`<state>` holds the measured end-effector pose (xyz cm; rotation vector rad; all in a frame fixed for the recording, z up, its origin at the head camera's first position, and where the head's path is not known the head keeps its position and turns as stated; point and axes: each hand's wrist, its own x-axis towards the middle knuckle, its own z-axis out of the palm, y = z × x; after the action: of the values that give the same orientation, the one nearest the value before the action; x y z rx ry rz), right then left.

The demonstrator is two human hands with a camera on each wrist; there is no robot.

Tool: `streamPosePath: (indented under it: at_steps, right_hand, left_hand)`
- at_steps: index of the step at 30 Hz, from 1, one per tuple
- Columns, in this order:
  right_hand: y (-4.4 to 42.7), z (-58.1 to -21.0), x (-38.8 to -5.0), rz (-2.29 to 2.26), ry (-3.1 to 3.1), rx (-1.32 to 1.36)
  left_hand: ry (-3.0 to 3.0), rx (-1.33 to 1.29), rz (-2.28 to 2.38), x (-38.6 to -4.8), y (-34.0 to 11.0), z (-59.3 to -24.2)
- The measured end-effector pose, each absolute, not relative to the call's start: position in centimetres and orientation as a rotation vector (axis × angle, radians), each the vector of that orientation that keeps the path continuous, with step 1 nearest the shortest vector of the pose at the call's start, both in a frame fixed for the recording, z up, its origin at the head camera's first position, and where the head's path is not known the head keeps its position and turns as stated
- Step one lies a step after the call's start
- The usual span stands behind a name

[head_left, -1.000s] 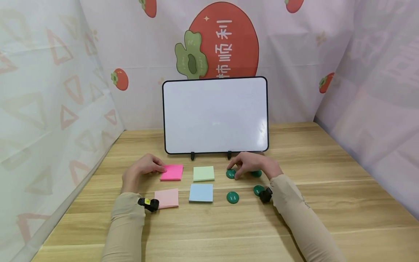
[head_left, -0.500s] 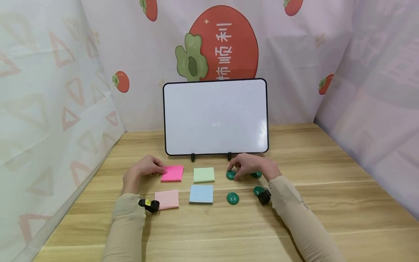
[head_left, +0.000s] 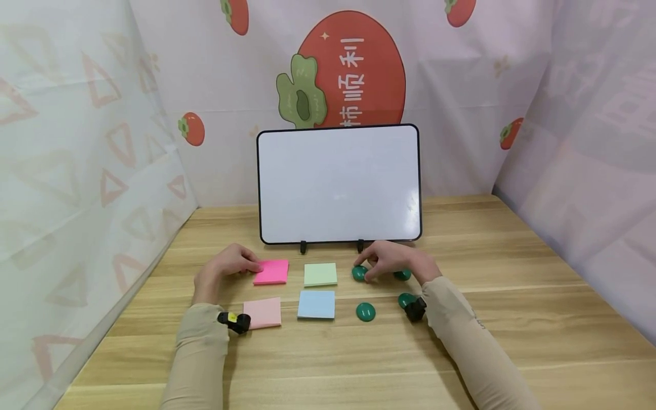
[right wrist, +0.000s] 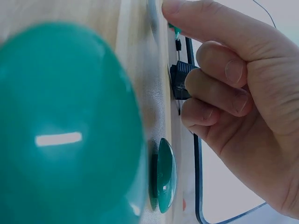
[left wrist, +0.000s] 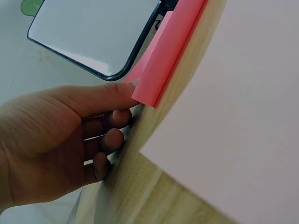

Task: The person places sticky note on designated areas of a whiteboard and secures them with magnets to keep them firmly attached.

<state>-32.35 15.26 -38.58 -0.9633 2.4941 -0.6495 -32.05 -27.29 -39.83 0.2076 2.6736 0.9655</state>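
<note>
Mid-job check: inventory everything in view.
Whiteboard: 1, white, black rim, back of table
Stand feet: 2, black, under whiteboard
Note pads: 4, hot pink and pale green (back row), pale pink and light blue (front row)
Green discs: 4, green, right of pads
Table: 1, light wood, below
Printed cloth: pieces unclear, whitish, back and sides
Wrist cameras: 2, black, one per wrist
Sleeves: 2, beige, both arms
Left hand: 1, bare, at hot-pink pad
Right hand: 1, bare, at back-left disc

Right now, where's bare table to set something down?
Bare tabletop: nearer you than the blue pad, between both sleeves; right of the whiteboard. Crowded: left hand at the bright pink pad, right hand among green discs.
</note>
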Motion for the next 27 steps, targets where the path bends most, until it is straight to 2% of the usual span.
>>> streamPosePath:
  at_steps: [18, 27]
  right_hand:
    - [16.1, -39.1, -32.9, -0.887, 2.451, -0.961]
    - [16.2, -39.0, -33.0, -0.978, 2.489, -1.004]
  left_hand:
    - [2.676, 0.182, 1.051, -32.3, -27.5, -39.8]
    - [2.712, 0.184, 1.116, -32.5, -26.9, -38.7]
